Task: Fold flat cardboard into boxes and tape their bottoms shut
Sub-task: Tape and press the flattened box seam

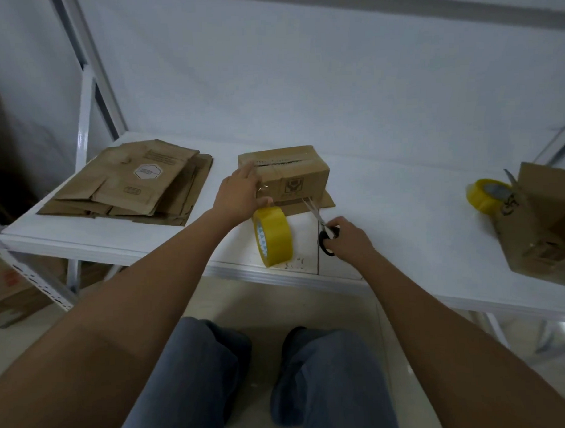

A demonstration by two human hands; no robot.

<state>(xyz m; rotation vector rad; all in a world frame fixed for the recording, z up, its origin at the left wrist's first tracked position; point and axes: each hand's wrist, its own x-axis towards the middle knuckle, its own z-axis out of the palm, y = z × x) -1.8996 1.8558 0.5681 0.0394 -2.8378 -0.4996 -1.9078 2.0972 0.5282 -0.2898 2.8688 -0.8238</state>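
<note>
desk (pixel 387 216): white surface spanning the view; carries every item listed below.
folded box (pixel 286 175): small brown cardboard box at the centre of the desk, lying with a taped seam on its top face; a loose flap lies flat on the desk under its near side.
left hand (pixel 240 191): at 9 o'clock of the folded box. grip state: fingers extended and fairly straight, fingertips resting on the box's left top corner; thumb stretched down toward the tape roll. nothing enclosed in the grip.
tape roll (pixel 273 236): yellow, standing on edge at 6 o'clock of the folded box, near the front edge of the desk; a clear strip appears to run from it up to the box, detail too faint to confirm.
right hand (pixel 347 238): at 5 o'clock of the folded box. grip state: fingers curled around the black handles of the scissors.
scissors (pixel 320 220): blades slightly parted, tips pointing toward 11 o'clock and reaching the box's near lower edge.
flat cardboard stack (pixel 133 183): unfolded brown blanks piled at 9 o'clock of the folded box, well apart from it, on the left end of the desk.
second tape roll (pixel 487 195): yellow, at 3 o'clock, far right of the desk.
open box (pixel 544 230): brown, just beside the second tape roll, partly cut off by the right frame edge.
legs (pixel 248 381): blue trousers, below the desk at 6 o'clock.
</note>
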